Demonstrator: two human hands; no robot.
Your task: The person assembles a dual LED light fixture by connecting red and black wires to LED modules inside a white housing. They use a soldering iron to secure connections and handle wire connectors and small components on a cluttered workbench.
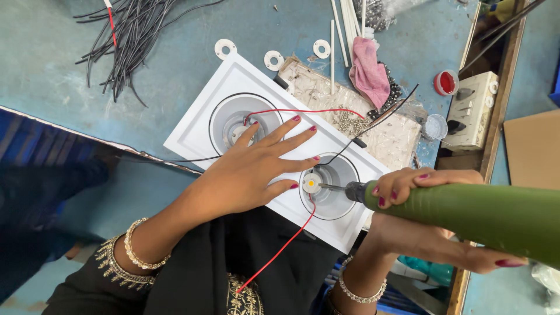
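A white rectangular twin downlight housing [192, 131] lies tilted on the blue-green table, with two round cups. My left hand [251, 166] rests flat on it between the cups, fingers spread. My right hand [429, 216] grips a green electric screwdriver [478, 213]; its bit touches a small round LED chip [311, 183] in the right cup [335, 186]. Red wires [280, 251] and black wires [373, 122] run from the cups.
A bundle of black wires [125, 44] lies at the top left. White rings [273, 59], white rods, a pink cloth [368, 73], a clear bag of screws [373, 137], a red cap [446, 82] and a beige switch box [471, 111] lie behind the housing.
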